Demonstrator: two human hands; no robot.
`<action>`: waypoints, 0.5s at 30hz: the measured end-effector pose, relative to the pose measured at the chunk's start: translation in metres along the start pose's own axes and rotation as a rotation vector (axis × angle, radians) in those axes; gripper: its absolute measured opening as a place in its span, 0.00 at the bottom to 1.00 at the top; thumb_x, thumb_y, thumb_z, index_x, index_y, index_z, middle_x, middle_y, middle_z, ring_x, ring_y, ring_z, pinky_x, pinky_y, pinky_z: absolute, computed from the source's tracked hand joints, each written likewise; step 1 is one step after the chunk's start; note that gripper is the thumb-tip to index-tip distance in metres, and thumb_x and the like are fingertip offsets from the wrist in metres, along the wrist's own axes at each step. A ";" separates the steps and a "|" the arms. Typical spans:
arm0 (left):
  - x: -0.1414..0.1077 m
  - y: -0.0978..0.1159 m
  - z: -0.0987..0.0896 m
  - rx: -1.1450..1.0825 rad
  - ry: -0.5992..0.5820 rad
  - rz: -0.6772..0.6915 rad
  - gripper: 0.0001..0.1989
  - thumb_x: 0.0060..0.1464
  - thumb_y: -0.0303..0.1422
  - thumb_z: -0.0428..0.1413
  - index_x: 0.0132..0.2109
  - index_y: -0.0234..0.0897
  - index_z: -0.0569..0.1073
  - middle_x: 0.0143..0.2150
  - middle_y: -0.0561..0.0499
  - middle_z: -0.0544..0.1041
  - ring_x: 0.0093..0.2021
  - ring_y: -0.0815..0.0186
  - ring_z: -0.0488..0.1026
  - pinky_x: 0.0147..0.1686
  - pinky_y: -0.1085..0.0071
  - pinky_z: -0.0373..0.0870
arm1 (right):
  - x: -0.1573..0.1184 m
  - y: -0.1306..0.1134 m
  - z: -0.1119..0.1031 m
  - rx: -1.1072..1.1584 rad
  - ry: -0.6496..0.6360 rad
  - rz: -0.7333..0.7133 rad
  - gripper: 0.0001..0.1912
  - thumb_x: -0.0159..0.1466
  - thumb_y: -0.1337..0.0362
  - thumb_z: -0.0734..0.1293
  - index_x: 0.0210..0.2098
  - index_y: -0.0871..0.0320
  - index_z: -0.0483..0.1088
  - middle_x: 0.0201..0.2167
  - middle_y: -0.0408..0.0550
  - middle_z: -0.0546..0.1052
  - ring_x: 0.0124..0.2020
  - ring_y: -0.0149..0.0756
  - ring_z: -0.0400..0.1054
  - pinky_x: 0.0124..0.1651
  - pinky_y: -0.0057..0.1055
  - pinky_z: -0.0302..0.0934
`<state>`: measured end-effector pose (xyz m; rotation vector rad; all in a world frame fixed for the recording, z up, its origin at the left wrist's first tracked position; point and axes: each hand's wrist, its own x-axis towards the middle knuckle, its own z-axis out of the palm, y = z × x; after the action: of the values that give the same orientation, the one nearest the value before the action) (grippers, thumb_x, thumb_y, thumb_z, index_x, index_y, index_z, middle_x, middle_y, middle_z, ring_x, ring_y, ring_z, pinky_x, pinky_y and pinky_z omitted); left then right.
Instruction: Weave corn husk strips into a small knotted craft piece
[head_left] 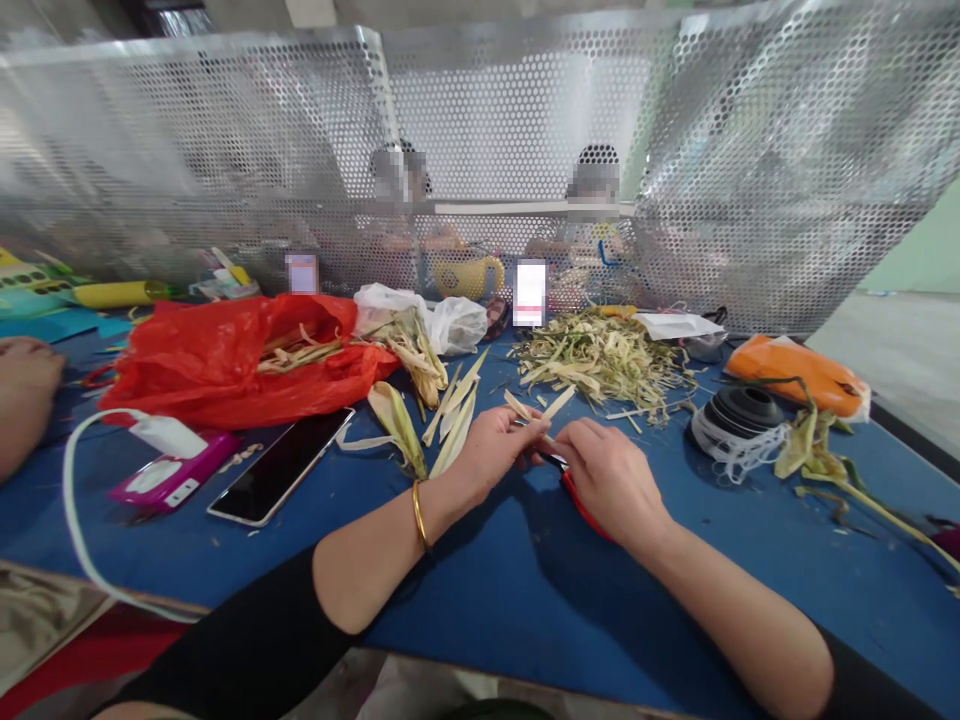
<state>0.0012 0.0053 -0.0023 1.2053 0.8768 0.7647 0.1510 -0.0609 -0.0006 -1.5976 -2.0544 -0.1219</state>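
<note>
My left hand [496, 442], with a gold bangle on its wrist, pinches pale strips of dried corn husk [559, 403] over the middle of the table. My right hand [611, 478] meets it from the right, fingers closed at the lower end of the same husk. Below the right palm show scissors [583, 507] with red handles, partly covered; whether they lie on the table or are held, I cannot tell. Left of my left hand lie loose husk leaves [455, 425] and a greener folded husk [399, 425].
A pile of husk shreds [600, 360] lies behind my hands. To the left are a red plastic bag [202, 360], a phone [285, 468] and a purple power strip [180, 475]. To the right stand a black spool [739, 415] and an orange packet [799, 375]. A perforated metal screen [517, 110] closes the back.
</note>
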 end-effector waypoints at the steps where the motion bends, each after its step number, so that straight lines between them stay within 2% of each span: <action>1: 0.000 0.002 -0.003 -0.019 -0.026 -0.021 0.20 0.50 0.46 0.60 0.38 0.32 0.72 0.27 0.48 0.78 0.22 0.70 0.72 0.23 0.76 0.63 | 0.001 0.002 -0.001 -0.015 0.020 0.010 0.12 0.68 0.68 0.57 0.30 0.57 0.69 0.28 0.46 0.73 0.28 0.34 0.64 0.33 0.30 0.51; 4: 0.001 0.012 -0.013 -0.107 -0.108 -0.134 0.30 0.52 0.58 0.51 0.40 0.32 0.74 0.30 0.44 0.80 0.25 0.66 0.75 0.25 0.73 0.67 | 0.004 0.011 -0.008 -0.084 0.085 -0.007 0.12 0.67 0.70 0.57 0.33 0.57 0.71 0.29 0.46 0.73 0.28 0.34 0.63 0.33 0.30 0.51; 7: 0.002 0.019 -0.021 -0.127 -0.113 -0.199 0.33 0.53 0.60 0.48 0.39 0.32 0.76 0.31 0.43 0.80 0.26 0.65 0.76 0.25 0.73 0.67 | 0.006 0.019 -0.014 -0.145 0.133 -0.100 0.14 0.66 0.73 0.57 0.36 0.56 0.73 0.31 0.47 0.74 0.29 0.35 0.63 0.35 0.30 0.53; 10: 0.003 0.020 -0.023 -0.143 -0.131 -0.263 0.27 0.53 0.55 0.54 0.37 0.32 0.77 0.30 0.44 0.80 0.25 0.67 0.75 0.24 0.74 0.67 | 0.008 0.024 -0.016 -0.161 0.163 -0.186 0.14 0.66 0.73 0.57 0.38 0.56 0.74 0.32 0.47 0.74 0.31 0.35 0.65 0.39 0.31 0.55; 12: 0.004 0.017 -0.022 -0.141 -0.141 -0.279 0.19 0.50 0.46 0.61 0.36 0.32 0.77 0.30 0.45 0.80 0.24 0.69 0.74 0.24 0.75 0.67 | 0.009 0.024 -0.017 -0.186 0.179 -0.226 0.15 0.66 0.73 0.57 0.38 0.56 0.74 0.32 0.47 0.74 0.32 0.36 0.66 0.41 0.32 0.55; 15: 0.003 0.012 -0.018 -0.099 -0.070 -0.212 0.12 0.47 0.36 0.65 0.36 0.33 0.78 0.31 0.47 0.80 0.23 0.71 0.73 0.24 0.76 0.66 | 0.009 0.021 -0.018 -0.195 0.238 -0.189 0.13 0.67 0.70 0.58 0.39 0.56 0.74 0.35 0.50 0.75 0.37 0.39 0.68 0.43 0.34 0.56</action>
<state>-0.0133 0.0185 0.0071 1.0270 0.8827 0.5841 0.1752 -0.0534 0.0133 -1.4161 -2.0496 -0.5682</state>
